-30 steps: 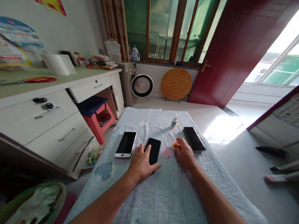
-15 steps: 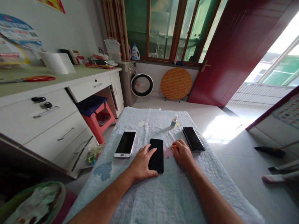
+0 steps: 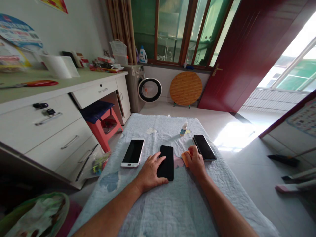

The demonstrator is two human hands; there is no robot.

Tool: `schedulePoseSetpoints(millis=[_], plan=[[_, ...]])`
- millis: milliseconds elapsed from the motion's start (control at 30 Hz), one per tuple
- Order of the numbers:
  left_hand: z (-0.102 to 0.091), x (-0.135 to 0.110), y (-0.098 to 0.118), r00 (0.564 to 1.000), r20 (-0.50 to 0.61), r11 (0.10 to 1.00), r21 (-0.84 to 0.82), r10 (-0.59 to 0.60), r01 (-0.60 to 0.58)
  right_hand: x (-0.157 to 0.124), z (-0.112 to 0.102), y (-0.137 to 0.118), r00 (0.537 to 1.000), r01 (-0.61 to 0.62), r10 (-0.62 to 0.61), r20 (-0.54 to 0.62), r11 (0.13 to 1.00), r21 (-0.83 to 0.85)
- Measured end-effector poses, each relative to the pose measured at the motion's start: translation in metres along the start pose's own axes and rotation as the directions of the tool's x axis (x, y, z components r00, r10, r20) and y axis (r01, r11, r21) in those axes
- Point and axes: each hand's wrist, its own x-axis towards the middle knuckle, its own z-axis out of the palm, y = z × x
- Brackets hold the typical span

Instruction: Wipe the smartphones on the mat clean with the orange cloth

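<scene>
A black smartphone (image 3: 167,163) lies face up on a pale blue patterned cloth (image 3: 170,207). My left hand (image 3: 151,171) holds it from the left, thumb at its bottom edge and fingertips over its left side. Bunched in the closed fingers of my right hand (image 3: 196,162) is a small orange cloth (image 3: 185,159), resting to the right of that phone. Left of my left hand lies a white smartphone (image 3: 132,152) with a dark screen. Beyond my right hand sits another dark smartphone (image 3: 204,147). A small spray bottle (image 3: 183,129) stands upright farther back.
On the left is a white desk (image 3: 55,131) with drawers, and a red stool (image 3: 105,126) partly under it. A waste bin (image 3: 66,200) stands at the lower left. Behind are a washing machine (image 3: 135,87) with its door open and a round wooden tabletop (image 3: 185,88).
My right hand has moved slightly right, and more of the orange cloth shows. The black phone has shifted a little and straightened under my left hand.
</scene>
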Motion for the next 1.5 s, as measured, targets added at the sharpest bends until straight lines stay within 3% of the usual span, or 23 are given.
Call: schedulePoseSetpoints(millis=[267,433,600,700,1033,1267,1400,1500], plan=[[0.000,-0.001,0.000,1.000,-0.009,1.000,-0.003,0.000,0.000,-0.001,-0.002,-0.005,0.981,0.161,-0.156,0.115,0.986,-0.038],[-0.001,0.000,0.002,1.000,-0.013,1.000,-0.014,-0.002,0.002,-0.001,-0.007,-0.005,0.968,0.177,-0.177,0.179,0.984,0.016],[-0.003,-0.001,0.002,1.000,0.003,1.000,-0.001,-0.007,0.007,-0.004,-0.011,0.001,0.923,0.257,-0.266,0.277,0.964,0.068],[-0.003,-0.001,0.003,1.000,0.004,1.000,0.007,-0.010,0.010,-0.004,-0.009,0.006,0.925,0.269,-0.275,0.264,0.961,0.060],[-0.002,-0.001,0.002,1.000,0.013,1.000,0.025,-0.009,0.009,-0.002,-0.015,0.003,0.949,0.181,-0.131,0.286,0.971,-0.156],[-0.005,0.000,0.004,1.000,0.017,1.000,0.001,-0.007,0.007,-0.002,-0.011,-0.006,0.970,0.186,-0.196,0.147,0.979,0.080],[-0.004,0.000,0.004,1.000,0.024,1.000,0.000,-0.012,0.012,-0.003,-0.007,-0.010,0.980,0.091,-0.123,0.155,0.976,0.196],[-0.003,0.000,0.002,1.000,0.012,1.000,-0.013,-0.004,0.004,-0.003,-0.006,-0.015,0.981,0.129,-0.156,0.119,0.969,0.208]])
